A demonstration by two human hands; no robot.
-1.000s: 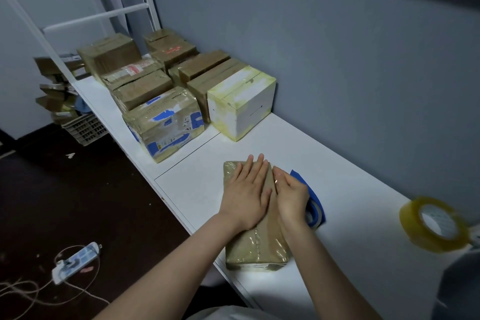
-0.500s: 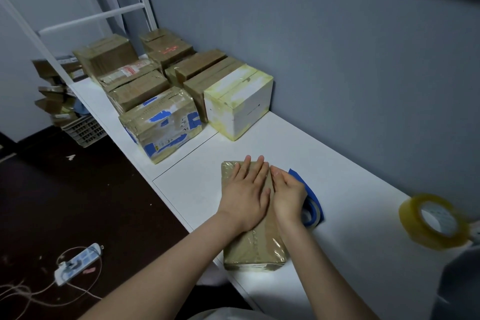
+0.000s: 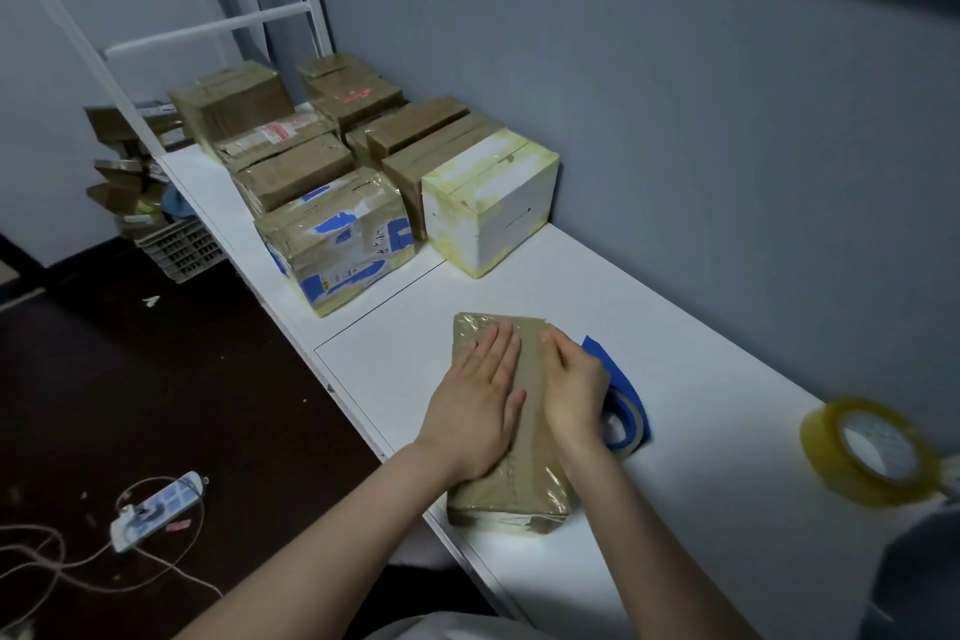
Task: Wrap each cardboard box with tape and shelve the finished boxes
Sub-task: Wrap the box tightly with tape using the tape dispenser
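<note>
A flat brown cardboard box (image 3: 511,496), covered in shiny clear tape, lies on the white tabletop (image 3: 691,509) near its front edge. My left hand (image 3: 480,403) presses flat on the box's top with straight fingers. My right hand (image 3: 571,387) lies beside it on the box's right side, fingers pressed down along the top. A blue tape roll (image 3: 626,413) sits against the box's right side, partly hidden by my right hand. A yellowish clear tape roll (image 3: 872,452) stands at the right.
Several taped boxes stand packed together at the far left of the tabletop, among them a white one (image 3: 491,208) and a blue-patched one (image 3: 337,244). A grey wall runs behind. On the dark floor lie a power strip (image 3: 156,509) and a crate (image 3: 179,250).
Both hands have slid a little toward me along the box's top, uncovering more of its far end. The box and tape rolls stay where they were.
</note>
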